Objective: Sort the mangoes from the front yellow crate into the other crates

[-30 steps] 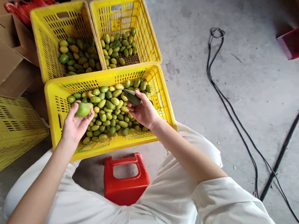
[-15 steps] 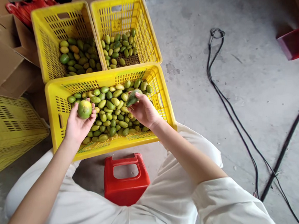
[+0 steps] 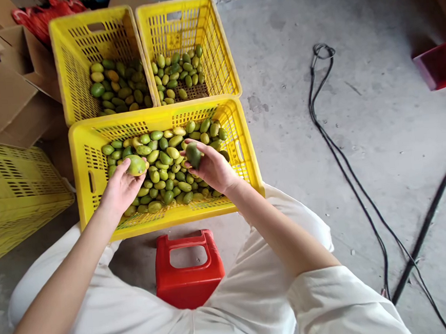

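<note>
My left hand (image 3: 121,189) is closed round a yellow-green mango (image 3: 136,165), held above the left part of the front yellow crate (image 3: 165,224). A darker green mango (image 3: 194,155) rests in the fingers of my right hand (image 3: 216,168), over the right part of the same crate. Beneath both hands lie many loose green and yellowish mangoes (image 3: 166,184). The two hands are apart, and neither touches the crate.
Two more yellow crates, the back left one (image 3: 77,55) and the back right one (image 3: 220,59), hold mangoes. Another yellow crate (image 3: 25,203) stands at left near cardboard boxes (image 3: 5,96). A red stool (image 3: 190,288) sits between my legs. Black cables (image 3: 333,148) lie on the floor.
Both mangoes have been turned in my fingers. The left one has shifted slightly right; the right one now shows its end and sits a little lower and further left.
</note>
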### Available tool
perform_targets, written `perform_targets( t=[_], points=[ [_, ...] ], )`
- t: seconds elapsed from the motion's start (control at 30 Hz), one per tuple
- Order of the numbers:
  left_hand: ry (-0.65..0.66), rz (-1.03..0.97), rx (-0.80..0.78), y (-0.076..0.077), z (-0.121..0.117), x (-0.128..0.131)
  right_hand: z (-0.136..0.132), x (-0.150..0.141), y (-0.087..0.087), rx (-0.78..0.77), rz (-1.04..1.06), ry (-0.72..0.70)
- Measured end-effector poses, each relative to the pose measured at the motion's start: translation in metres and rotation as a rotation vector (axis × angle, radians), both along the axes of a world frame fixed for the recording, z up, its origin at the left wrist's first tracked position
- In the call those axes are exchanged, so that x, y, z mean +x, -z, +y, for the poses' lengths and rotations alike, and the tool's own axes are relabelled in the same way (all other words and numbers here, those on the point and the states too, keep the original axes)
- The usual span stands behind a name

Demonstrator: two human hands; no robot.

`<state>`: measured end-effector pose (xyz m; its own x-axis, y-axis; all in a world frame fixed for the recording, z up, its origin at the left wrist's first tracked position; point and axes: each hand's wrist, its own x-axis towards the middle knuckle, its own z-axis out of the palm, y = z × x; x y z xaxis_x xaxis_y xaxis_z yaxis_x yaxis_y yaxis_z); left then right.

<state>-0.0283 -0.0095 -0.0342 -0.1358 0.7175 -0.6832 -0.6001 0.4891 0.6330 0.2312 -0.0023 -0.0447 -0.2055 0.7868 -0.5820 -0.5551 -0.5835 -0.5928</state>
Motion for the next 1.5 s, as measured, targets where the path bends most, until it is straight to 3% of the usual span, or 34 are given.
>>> perform_targets(
  t=[0.17, 0.6, 0.9, 1.13, 1.37, 1.5],
  points=[
    [0.026, -0.032, 0.020, 0.006, 0.000, -0.004, 0.002, -0.002, 0.004, -0.013, 0.056, 0.041],
    [0.197, -0.143, -0.182, -0.022, 0.000, 0.003, -0.001, 0.009, 0.011, 0.167, 0.072, -0.044],
    [0.141, -0.080, -0.151, -0.014, 0.006, -0.001, -0.001, 0.006, 0.013, 0.159, 0.000, 0.019],
    [0.107, -0.066, -0.182, -0.020, 0.003, 0.006, 0.001, 0.005, 0.018, 0.061, 0.046, 0.128],
    [0.057, -0.084, -0.173, -0.010, 0.003, 0.004, -0.001, 0.005, 0.011, 0.139, 0.080, 0.029],
    [0.031, -0.112, -0.211, -0.014, 0.007, 0.005, -0.001, 0.004, 0.014, 0.109, 0.050, -0.007]
  ],
)
